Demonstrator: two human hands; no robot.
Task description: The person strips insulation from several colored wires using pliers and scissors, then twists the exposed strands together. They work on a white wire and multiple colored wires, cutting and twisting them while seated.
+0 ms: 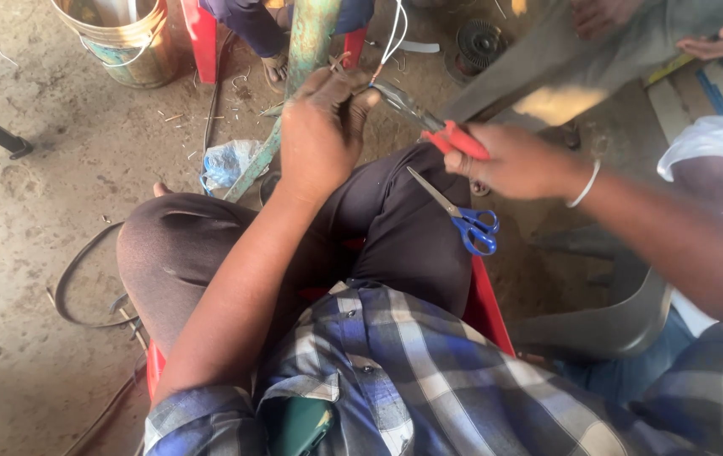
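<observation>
My left hand (321, 128) is closed around thin wires (394, 34) and holds them against a green metal post (306, 51). Red-handled pliers (429, 118) are gripped in my right hand (517, 160), and their jaws bite the wires right beside my left fingers. A white bangle circles my right wrist. Blue-handled scissors (463, 218) lie on my right thigh, just under the right hand. I sit on a red stool (488, 304) in dark trousers and a checked shirt.
A metal bucket (125, 38) stands at the top left on the dirt floor. A crumpled plastic bag (228, 162) lies by the post. Another person's hands (720, 38) rest at the top right. A grey plastic chair (606, 321) sits to my right.
</observation>
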